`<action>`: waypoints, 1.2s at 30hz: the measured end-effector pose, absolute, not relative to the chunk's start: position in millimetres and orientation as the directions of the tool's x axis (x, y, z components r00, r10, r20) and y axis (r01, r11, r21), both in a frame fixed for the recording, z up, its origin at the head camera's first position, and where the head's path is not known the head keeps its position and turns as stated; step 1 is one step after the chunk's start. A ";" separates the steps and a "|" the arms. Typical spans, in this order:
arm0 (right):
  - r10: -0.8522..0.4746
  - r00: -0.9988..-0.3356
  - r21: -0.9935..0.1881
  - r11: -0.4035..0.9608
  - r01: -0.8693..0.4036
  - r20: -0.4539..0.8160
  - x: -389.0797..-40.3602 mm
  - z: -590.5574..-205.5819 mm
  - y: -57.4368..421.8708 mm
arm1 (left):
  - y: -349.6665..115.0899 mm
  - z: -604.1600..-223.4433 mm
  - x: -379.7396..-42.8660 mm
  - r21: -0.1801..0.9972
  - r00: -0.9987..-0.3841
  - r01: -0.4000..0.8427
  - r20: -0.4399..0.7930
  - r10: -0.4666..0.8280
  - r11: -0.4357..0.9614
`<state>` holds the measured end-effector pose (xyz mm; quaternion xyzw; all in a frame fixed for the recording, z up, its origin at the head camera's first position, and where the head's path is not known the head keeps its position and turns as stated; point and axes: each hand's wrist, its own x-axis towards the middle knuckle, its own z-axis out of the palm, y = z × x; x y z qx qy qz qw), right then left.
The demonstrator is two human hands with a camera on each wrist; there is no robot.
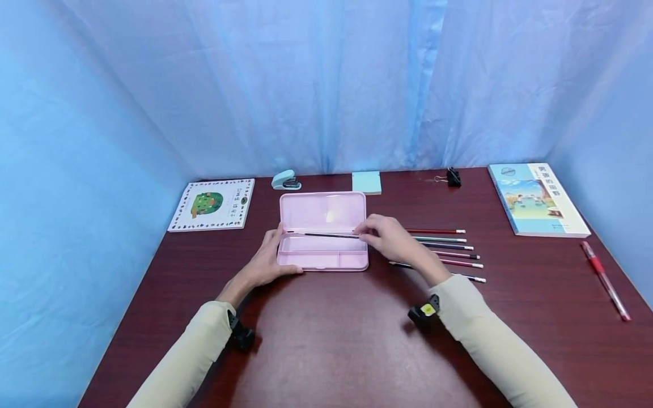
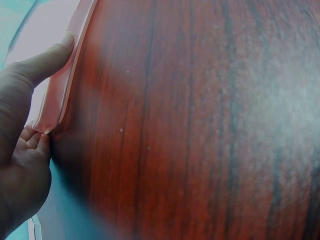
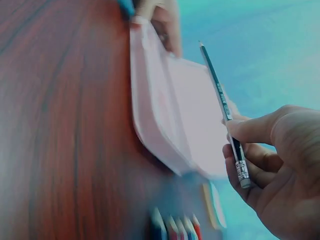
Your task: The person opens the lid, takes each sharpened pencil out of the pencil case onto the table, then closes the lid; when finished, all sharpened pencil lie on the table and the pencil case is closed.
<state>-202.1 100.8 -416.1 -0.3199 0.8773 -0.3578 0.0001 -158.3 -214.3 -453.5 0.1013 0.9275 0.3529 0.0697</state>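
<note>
A pink pencil case (image 1: 313, 260) lies with its lid (image 1: 311, 211) raised toward the back, its tray split by low dividers. My left hand (image 1: 262, 263) grips the case's left end, the thumb at the front edge and the fingers along the side. Over the long back compartment, my right hand (image 1: 389, 239) pinches a dark pencil (image 3: 220, 95) near its eraser end, the sharpened tip pointing left. In the right wrist view the silver ferrule shows below the fingertips. Several pencils (image 1: 448, 246) lie side by side to the right of the case, partly behind my right hand and wrist.
Along the back stand a mint stapler (image 1: 287, 180), a pale green notepad (image 1: 367, 182) and a black binder clip (image 1: 453, 177). One book (image 1: 211, 205) lies at the left, another book (image 1: 538, 199) at the right. A red pen (image 1: 605, 280) lies near the right edge.
</note>
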 end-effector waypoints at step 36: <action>-0.300 -0.910 -0.455 0.793 -0.405 0.288 -100.1 -459.9 269.6 | -215.1 -455.0 -160.0 0.662 -0.968 0.142 -0.061 0.241 0.736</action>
